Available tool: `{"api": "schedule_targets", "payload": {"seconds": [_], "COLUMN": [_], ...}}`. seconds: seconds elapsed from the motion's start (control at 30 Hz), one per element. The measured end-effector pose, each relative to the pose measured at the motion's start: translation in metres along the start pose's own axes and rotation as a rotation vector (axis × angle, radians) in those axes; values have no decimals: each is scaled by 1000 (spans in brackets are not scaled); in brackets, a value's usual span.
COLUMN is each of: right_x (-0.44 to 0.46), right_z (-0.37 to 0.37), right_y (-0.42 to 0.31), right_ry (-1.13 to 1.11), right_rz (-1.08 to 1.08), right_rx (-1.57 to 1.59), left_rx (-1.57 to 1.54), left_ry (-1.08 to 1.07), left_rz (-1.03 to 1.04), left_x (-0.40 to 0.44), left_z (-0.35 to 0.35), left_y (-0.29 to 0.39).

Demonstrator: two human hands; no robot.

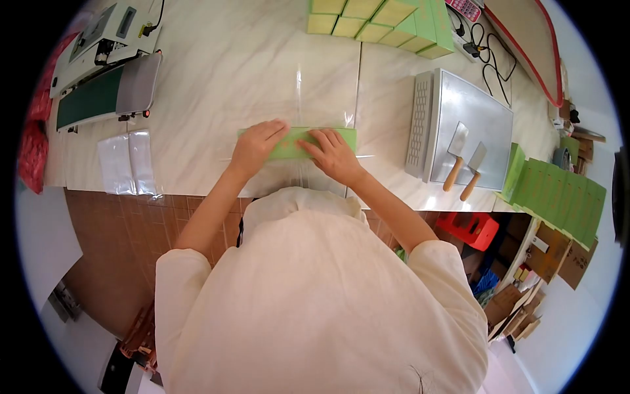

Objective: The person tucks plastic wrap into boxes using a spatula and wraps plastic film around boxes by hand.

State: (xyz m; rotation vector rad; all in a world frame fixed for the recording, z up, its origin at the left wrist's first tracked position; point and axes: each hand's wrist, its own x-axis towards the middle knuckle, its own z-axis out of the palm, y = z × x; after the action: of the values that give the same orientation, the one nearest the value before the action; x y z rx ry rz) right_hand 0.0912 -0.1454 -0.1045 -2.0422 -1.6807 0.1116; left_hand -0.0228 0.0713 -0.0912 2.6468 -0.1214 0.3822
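Observation:
A long, light green box (293, 151) lies flat across the table in front of me. Clear plastic film (299, 98) runs out beyond the box's far side, with its edges catching the light. My left hand (261, 146) rests over the left part of the box, fingers stretched out together toward the far right. On the right part lies my right hand (331, 152), its fingers slightly bent on the top and its thumb spread toward the middle. Both hands touch the box from above; their undersides are hidden.
Stacked green boxes (387, 26) stand at the back. To the right, a metal-topped machine (469, 105) carries two wooden-handled spatulas (453, 174); more green boxes (558, 194) stand beyond it. At left are a conveyor machine (105, 92) and clear plastic sheets (126, 163).

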Motion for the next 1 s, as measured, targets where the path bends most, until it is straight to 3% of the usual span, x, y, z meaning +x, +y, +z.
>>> {"api": "schedule_targets", "payload": {"seconds": [0.1,0.2,0.4,0.5,0.57,0.73,0.83,0.9,0.93,1.0], "right_x": [-9,-11,20,17,11,-43,-82,-104,-111,-108], "right_z": [6,-3,-45,-55,-68,-87,-76,-58,-47,-26], "right_y": [-5,-9,29,55,62,64,61,62,63,58], "right_ry": [47,27,88,-76,-225,-76,85,189,195,522], "right_rz": [-2,-19,20,-45,31,82,255,793,806,1087], "right_rx": [-93,11,-232,-311,-410,-341,-342,-105,-105,772], "left_rx": [68,98,80,82,73,118,140,149,158,163], "left_ry": [31,102,220,225,235,219,216,215,219,216], "left_rz": [1,-10,-12,-17,-35,-44,-44,-34,-27,-7], "left_x": [-14,-20,-22,-21,-21,-23,-25,-26,-26,-25], "left_z": [13,22,30,31,31,31,32,33,34,33], "left_y": [6,9,8,9,10,10,10,9,9,10]}}
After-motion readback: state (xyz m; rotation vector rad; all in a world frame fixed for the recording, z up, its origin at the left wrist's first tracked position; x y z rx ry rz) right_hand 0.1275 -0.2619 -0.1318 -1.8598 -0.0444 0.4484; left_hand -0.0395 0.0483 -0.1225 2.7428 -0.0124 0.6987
